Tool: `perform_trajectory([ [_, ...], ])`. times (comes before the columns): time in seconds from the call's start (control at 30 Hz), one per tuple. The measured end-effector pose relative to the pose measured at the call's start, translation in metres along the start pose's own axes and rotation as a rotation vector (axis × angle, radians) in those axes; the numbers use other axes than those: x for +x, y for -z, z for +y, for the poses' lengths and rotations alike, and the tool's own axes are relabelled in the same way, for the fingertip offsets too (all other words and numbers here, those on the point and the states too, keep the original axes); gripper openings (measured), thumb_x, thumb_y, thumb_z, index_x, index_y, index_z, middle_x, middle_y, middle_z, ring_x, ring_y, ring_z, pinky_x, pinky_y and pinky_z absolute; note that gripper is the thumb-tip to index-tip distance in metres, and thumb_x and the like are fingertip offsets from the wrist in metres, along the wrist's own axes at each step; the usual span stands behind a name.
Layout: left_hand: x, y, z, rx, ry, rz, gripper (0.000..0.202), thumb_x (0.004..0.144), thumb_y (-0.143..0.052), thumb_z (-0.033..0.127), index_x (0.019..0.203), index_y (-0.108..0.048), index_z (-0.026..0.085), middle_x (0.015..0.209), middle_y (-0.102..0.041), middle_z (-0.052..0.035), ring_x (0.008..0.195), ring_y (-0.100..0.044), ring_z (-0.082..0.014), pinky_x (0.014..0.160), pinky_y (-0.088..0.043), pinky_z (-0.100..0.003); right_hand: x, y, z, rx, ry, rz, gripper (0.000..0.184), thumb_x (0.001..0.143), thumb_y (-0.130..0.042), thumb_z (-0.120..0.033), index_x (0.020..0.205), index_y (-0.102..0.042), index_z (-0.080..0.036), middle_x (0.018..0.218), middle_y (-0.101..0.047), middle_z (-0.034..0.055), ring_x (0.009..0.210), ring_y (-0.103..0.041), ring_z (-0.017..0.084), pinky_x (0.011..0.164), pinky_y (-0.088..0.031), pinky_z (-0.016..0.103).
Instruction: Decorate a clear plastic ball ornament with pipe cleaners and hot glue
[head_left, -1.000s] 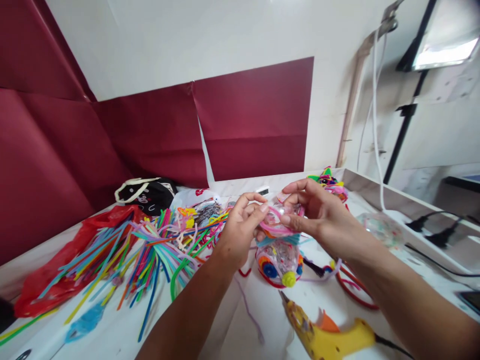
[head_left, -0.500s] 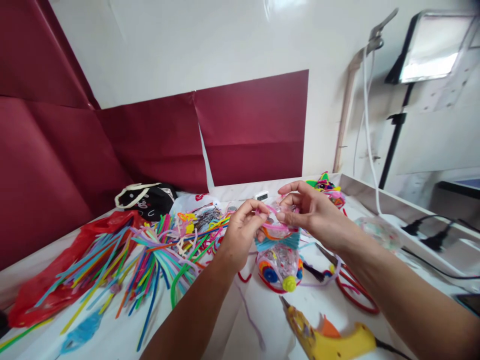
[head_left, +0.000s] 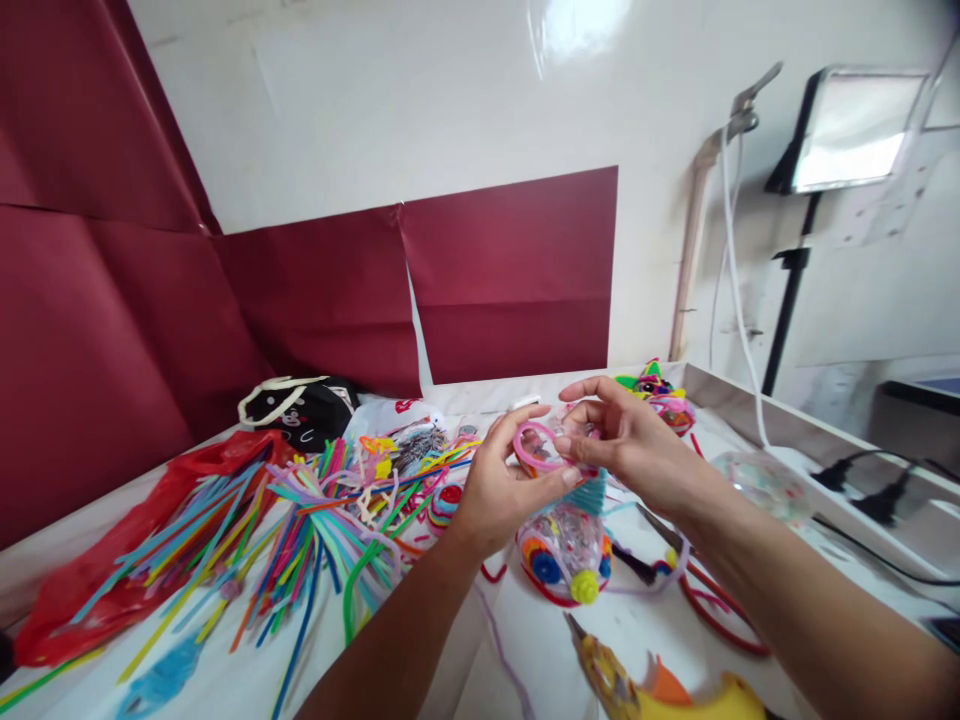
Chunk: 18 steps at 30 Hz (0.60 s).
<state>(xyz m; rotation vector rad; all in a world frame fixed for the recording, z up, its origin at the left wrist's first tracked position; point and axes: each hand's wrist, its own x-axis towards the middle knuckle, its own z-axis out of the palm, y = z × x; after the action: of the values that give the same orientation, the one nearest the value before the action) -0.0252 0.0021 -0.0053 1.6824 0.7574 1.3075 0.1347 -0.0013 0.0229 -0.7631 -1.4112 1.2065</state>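
Observation:
A pink pipe cleaner (head_left: 519,452) is bent into a ring above the decorated plastic bottle. My left hand (head_left: 502,485) grips its left and lower side, thumb stretched along the bottom. On the opposite side, my right hand (head_left: 626,430) pinches the ring between thumb and fingers, other fingers raised. Right below lies the clear plastic bottle (head_left: 562,530), with a yellow cap, blue round pieces on rainbow coils at its sides and a light-blue wrapped band. The hands hide the bottle's far part.
A yellow glue gun (head_left: 660,700) lies in front. Loose pipe cleaners (head_left: 322,520) and a red plastic bag (head_left: 97,580) spread on the left; a black pouch (head_left: 307,415) stands behind them. Scissors (head_left: 660,520), a clear plastic piece (head_left: 761,485) and a power strip (head_left: 810,470) are at right.
The pink ring has tilted so its round opening faces me. My left hand has opened out around it, its thumb now along the lower edge. The camera view has tipped slightly up.

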Motion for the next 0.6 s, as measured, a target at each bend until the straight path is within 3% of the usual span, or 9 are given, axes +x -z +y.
perform_trajectory([
  [0.13, 0.001, 0.0012, -0.0042, 0.148, -0.059, 0.029, 0.068, 0.067, -0.08, 0.032, 0.129, -0.055, 0.021, 0.125, -0.052, -0.0108, 0.114, -0.055, -0.0249, 0.084, -0.052, -0.029, 0.0007, -0.0001, 0.0017, 0.003, 0.016, -0.004, 0.053, 0.061, -0.08, -0.017, 0.102, -0.047, -0.021, 0.067, -0.057, -0.0078, 0.052, -0.048, 0.007, 0.049, -0.04, 0.021],
  [0.6, 0.0006, 0.0034, -0.006, 0.449, -0.131, 0.05, 0.075, 0.069, -0.076, 0.04, 0.138, -0.05, 0.026, 0.11, -0.054, -0.0056, 0.104, -0.054, -0.023, 0.086, -0.046, -0.033, -0.0017, -0.0049, 0.0052, 0.004, 0.03, 0.017, 0.05, 0.062, -0.075, -0.013, 0.101, -0.045, -0.022, 0.07, -0.055, -0.0086, 0.05, -0.049, 0.006, 0.046, -0.041, 0.019],
])
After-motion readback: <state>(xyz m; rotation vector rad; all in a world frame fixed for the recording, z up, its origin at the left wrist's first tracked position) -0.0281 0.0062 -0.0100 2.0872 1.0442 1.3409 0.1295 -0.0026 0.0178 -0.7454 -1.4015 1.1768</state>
